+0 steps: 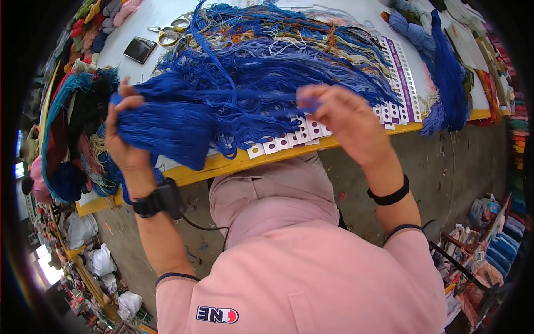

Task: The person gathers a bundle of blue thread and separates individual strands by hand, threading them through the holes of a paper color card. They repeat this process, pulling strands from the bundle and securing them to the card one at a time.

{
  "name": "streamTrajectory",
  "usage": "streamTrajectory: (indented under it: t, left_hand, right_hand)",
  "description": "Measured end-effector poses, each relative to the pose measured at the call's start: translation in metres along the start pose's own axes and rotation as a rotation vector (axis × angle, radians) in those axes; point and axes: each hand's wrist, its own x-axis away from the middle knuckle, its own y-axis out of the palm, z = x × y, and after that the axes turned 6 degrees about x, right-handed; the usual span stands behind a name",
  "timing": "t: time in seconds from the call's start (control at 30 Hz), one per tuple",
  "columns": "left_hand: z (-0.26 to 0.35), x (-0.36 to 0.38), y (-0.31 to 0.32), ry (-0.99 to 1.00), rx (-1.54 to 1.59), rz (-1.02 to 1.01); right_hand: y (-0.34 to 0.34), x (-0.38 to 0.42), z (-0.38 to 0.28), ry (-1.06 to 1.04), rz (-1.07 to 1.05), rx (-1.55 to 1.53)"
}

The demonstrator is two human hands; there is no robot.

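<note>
My left hand (125,131) is wrapped round the end of a thick hank of royal blue thread (167,128), which hangs over the table's front edge. A thin blue strand runs from this hank across to my right hand (334,108). The fingers of my right hand pinch that strand and are slightly blurred. Beneath and behind the hands lies a wide spread of loose threads (278,53) in blue, lilac, orange and cream. White cards with punched holes (300,135) stick out under the threads along the front edge.
A black phone (140,50) and scissors (168,37) lie at the back left of the table. Coloured yarn bundles (61,117) crowd the left end. Another blue hank (449,78) hangs at the right. The yellow table edge (222,162) runs before my lap.
</note>
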Motion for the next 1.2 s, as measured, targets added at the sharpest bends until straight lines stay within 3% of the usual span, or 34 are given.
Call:
streamTrajectory:
  t: [0.03, 0.07, 0.13, 0.2, 0.27, 0.3, 0.33, 0.47, 0.53, 0.57, 0.6, 0.63, 0.67, 0.73, 0.83, 0.93, 1.03, 1.2]
  left_hand:
    - [0.032, -0.004, -0.003, -0.018, 0.025, -0.019]
    - [0.056, -0.007, 0.0, 0.101, -0.069, -0.016]
    - [0.107, -0.007, 0.012, 0.166, -0.055, 0.025]
    - [0.199, -0.001, -0.002, 0.187, -0.139, -0.016]
    - [0.248, 0.009, 0.005, 0.285, -0.22, 0.037]
    - [0.26, 0.009, 0.009, 0.312, -0.259, 0.001]
    - [0.267, 0.008, 0.011, 0.341, -0.295, -0.036]
    - [0.173, -0.01, 0.037, 0.268, -0.531, 0.049]
    - [0.05, -0.019, 0.035, 0.031, -0.581, 0.068]
    - [0.009, -0.018, 0.023, -0.116, -0.614, 0.185]
    - [-0.051, -0.013, 0.026, -0.211, -0.467, 0.388]
    - [-0.089, -0.007, 0.013, -0.353, -0.717, 0.298]
    - [-0.117, 0.0, 0.004, -0.505, -0.754, 0.377]
    - [-0.169, 0.007, 0.003, -0.64, -0.817, 0.503]
    - [-0.193, 0.0, -0.015, -0.778, -0.711, 0.648]
    - [-0.201, -0.007, -0.011, -0.794, -0.772, 0.656]
    - [-0.214, 0.003, -0.022, -0.79, -1.127, 0.417]
    - [-0.235, 0.012, -0.044, -0.611, -1.219, 0.37]
  right_hand:
    - [-0.007, -0.003, -0.013, -0.033, -0.008, -0.265]
    - [-0.017, -0.006, -0.027, -0.066, -0.016, -0.53]
    - [-0.054, 0.006, -0.052, -0.053, 0.204, -0.414]
    - [-0.132, 0.019, -0.079, -0.147, 0.222, -0.828]
    - [-0.245, 0.065, -0.131, -0.363, 0.601, -0.657]
    - [-0.322, 0.099, -0.154, -0.64, 0.942, -0.326]
    - [-0.364, 0.147, -0.182, -0.791, 0.88, -0.325]
    - [-0.305, 0.138, -0.191, -0.806, 1.172, 0.458]
    - [-0.161, 0.068, -0.124, -0.423, 0.847, 0.843]
    - [-0.124, 0.05, -0.093, -0.33, 0.601, 1.134]
    - [-0.098, 0.04, -0.068, -0.197, 0.264, 1.087]
    - [-0.072, 0.03, -0.043, -0.036, -0.054, 1.018]
    - [-0.056, 0.022, -0.015, -0.153, -0.155, 1.054]
    - [-0.045, 0.015, 0.011, 0.059, -0.226, 1.045]
    - [-0.047, 0.007, 0.016, 0.018, -0.153, 0.902]
    - [-0.05, 0.004, 0.013, 0.059, -0.219, 0.862]
    - [-0.05, -0.001, 0.014, 0.123, -0.21, 0.807]
    - [-0.052, -0.004, 0.012, 0.192, -0.239, 0.75]
